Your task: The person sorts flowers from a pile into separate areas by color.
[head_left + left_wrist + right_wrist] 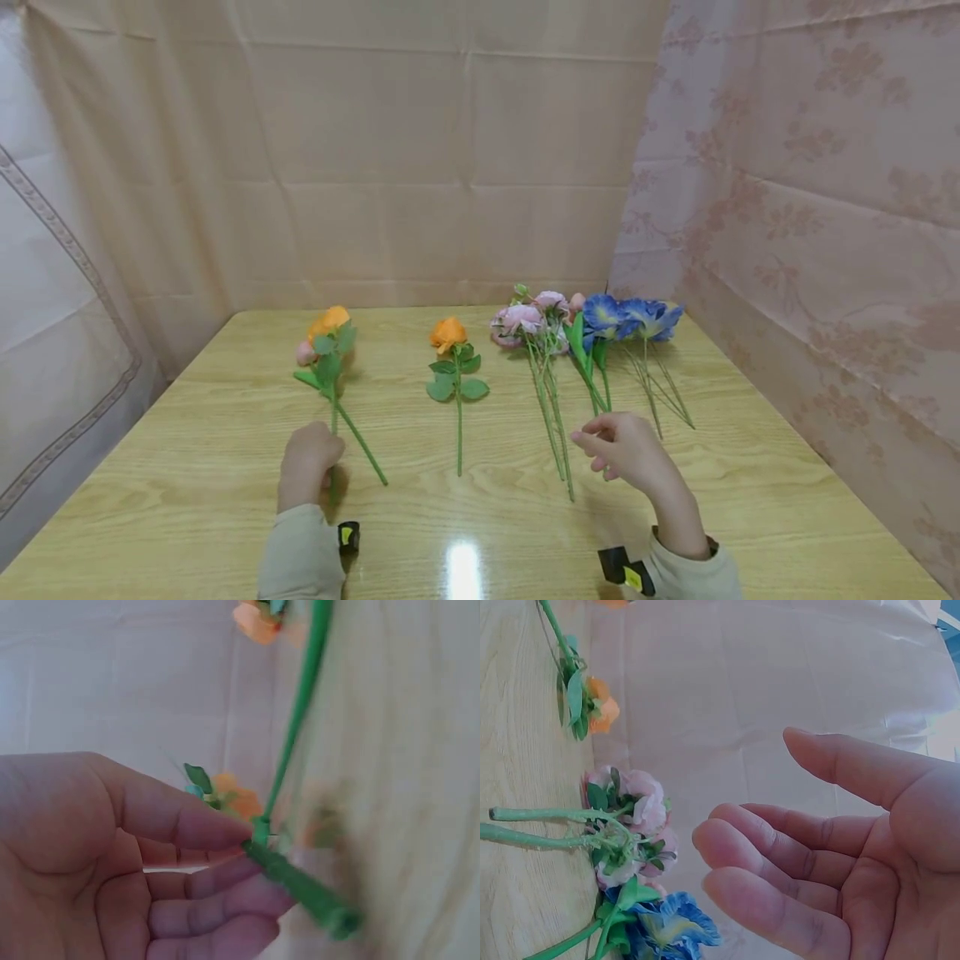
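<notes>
At the left of the table, my left hand (309, 458) pinches the lower stem of an orange rose (330, 319) between thumb and fingers. The cut end of its green stem (315, 896) sticks out past the fingertips in the left wrist view. A pink tulip (306, 354) lies across it, its stem slanting toward the lower right. My right hand (626, 450) hovers above the table's right side with loosely bent fingers and nothing in them, overlapping the green stems below the blue flowers (652, 319). Left of these lie pink peonies (519, 319) with long thin stems.
A second orange rose (448, 335) lies alone at mid-table, leaves spread and stem toward me. Beige cloth (420, 167) hangs along the table's far edge, and a floral curtain (810, 250) borders the right side. The wooden table (225, 433) has a light glare near the front.
</notes>
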{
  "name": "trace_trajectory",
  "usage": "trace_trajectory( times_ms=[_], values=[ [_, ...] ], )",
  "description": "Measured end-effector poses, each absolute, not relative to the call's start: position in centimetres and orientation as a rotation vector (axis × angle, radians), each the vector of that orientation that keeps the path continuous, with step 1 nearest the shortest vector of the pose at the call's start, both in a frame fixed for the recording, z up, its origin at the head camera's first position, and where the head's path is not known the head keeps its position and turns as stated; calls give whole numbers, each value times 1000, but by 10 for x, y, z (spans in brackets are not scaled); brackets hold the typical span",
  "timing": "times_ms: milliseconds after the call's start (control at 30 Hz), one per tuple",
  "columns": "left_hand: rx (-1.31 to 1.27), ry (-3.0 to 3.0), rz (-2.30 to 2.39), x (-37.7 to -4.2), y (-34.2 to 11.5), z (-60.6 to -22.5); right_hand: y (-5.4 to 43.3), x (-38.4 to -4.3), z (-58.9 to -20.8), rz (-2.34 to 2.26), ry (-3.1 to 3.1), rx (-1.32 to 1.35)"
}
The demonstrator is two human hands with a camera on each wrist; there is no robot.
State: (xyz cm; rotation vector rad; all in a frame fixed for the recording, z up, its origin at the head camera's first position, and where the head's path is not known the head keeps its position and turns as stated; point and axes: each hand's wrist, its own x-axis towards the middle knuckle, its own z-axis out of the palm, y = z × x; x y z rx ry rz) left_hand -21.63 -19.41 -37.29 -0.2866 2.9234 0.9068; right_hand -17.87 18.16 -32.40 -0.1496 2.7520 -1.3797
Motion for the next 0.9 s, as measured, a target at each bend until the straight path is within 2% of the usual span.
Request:
trace_trajectory(
  times_ms=[200,567,900],
  values=[
    [-210,2910,1119,-212,-187,-360,175,-180,-324,-1348,2760,-157],
    [80,2867,1436,-197,-149,-325,163,-182,-324,-1338,2754,-270],
    [358,2831,1523,-185,-117,-313,146,-185,-327,-1328,2756,-511]
  ],
)
